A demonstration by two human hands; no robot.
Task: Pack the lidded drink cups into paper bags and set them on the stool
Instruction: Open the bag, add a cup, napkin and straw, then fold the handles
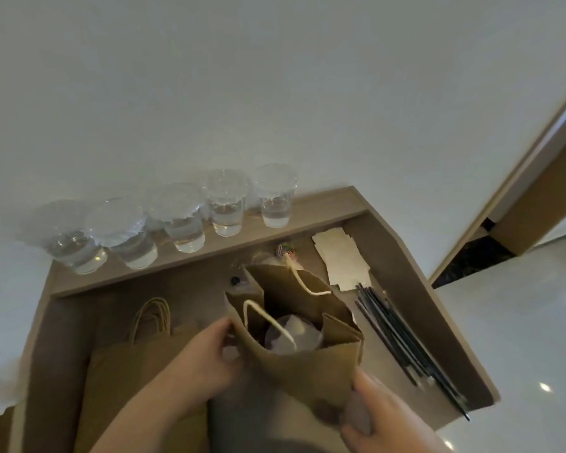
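An open brown paper bag [304, 364] with white rope handles stands on the desk in front of me. A lidded clear cup [291, 331] sits inside it. My left hand [206, 358] pinches the bag's left rim. My right hand [383, 420] holds the bag's lower right corner, fingers curled on the paper. Several lidded clear cups [226, 204] with water stand in a row on the raised shelf at the back. A stack of flat paper bags [128, 371] with twisted handles lies at the left.
Black straws [406, 341] lie in a bundle along the desk's right side. White paper slips [340, 259] lie behind them, near a small ball of coloured bands [284, 249]. The desk edge [438, 289] drops to a pale glossy floor on the right. No stool is visible.
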